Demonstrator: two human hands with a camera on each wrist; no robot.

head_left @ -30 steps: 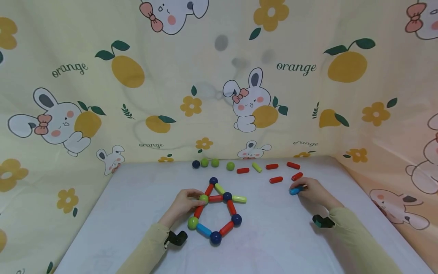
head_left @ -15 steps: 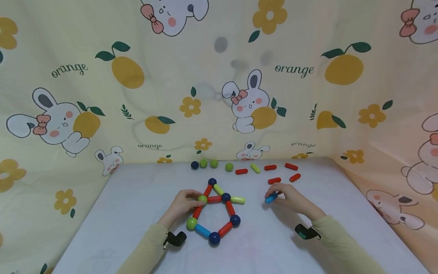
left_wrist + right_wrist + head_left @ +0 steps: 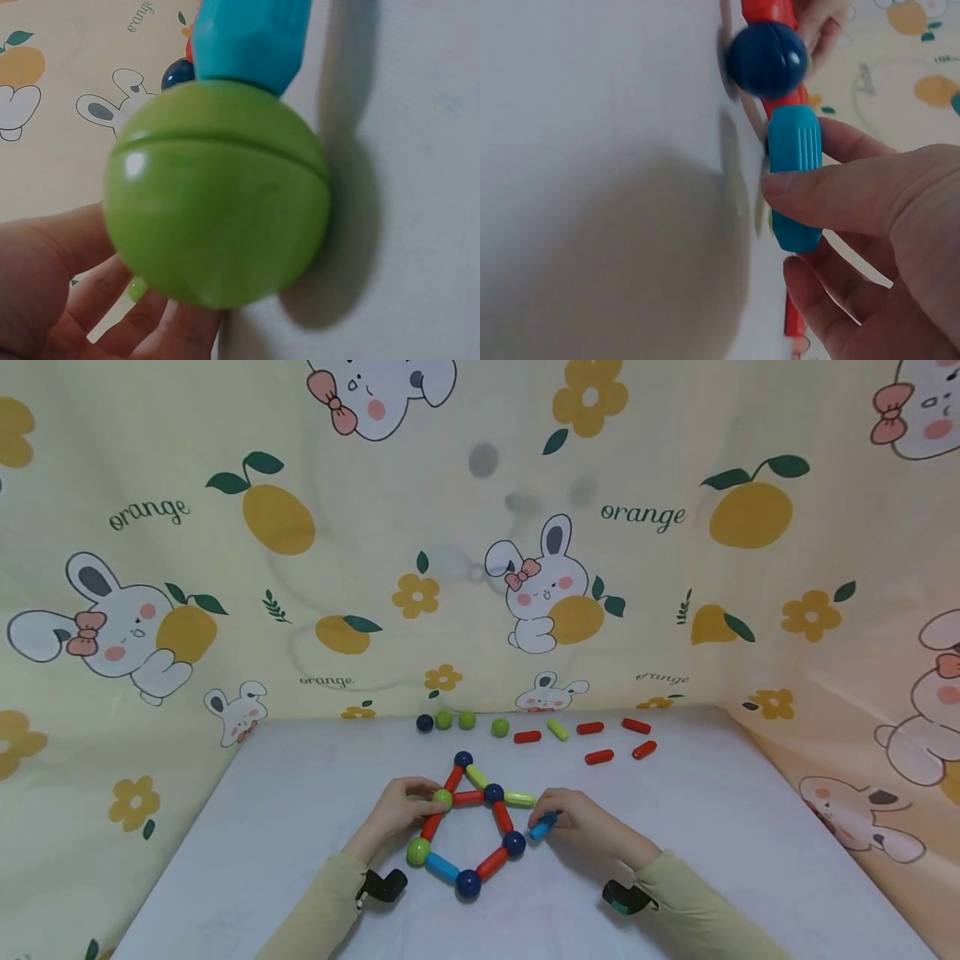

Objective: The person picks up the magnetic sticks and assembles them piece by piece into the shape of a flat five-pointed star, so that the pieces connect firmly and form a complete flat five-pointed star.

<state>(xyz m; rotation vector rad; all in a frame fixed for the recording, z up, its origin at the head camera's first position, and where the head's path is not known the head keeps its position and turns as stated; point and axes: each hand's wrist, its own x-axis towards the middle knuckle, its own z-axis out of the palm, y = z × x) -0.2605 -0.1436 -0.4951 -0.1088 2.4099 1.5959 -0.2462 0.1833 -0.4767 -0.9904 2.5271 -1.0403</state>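
On the white surface (image 3: 285, 810), I see a joined frame (image 3: 468, 797) made of balls and rods: a five-sided ring with a triangle on its far side. At the right hand (image 3: 577, 818), the fingers pinch a separate blue rod (image 3: 796, 180). This rod is just beside the frame, near the navy ball (image 3: 513, 843) at the right corner; whether the two touch, I cannot tell. The left hand (image 3: 405, 806) holds the upper-left green ball (image 3: 442, 798) of the ring, pinching it with its fingers. From the upper-right corner of the ring, a yellow-green rod (image 3: 519, 799) points outward to the right. Toward the far edge I find, lying loose, another navy ball (image 3: 424, 722), three green balls (image 3: 467, 720), five red rods (image 3: 590, 727) and a second yellow-green rod (image 3: 557, 729). Behind them hangs a pale cloth (image 3: 450, 635) printed with rabbits and oranges.
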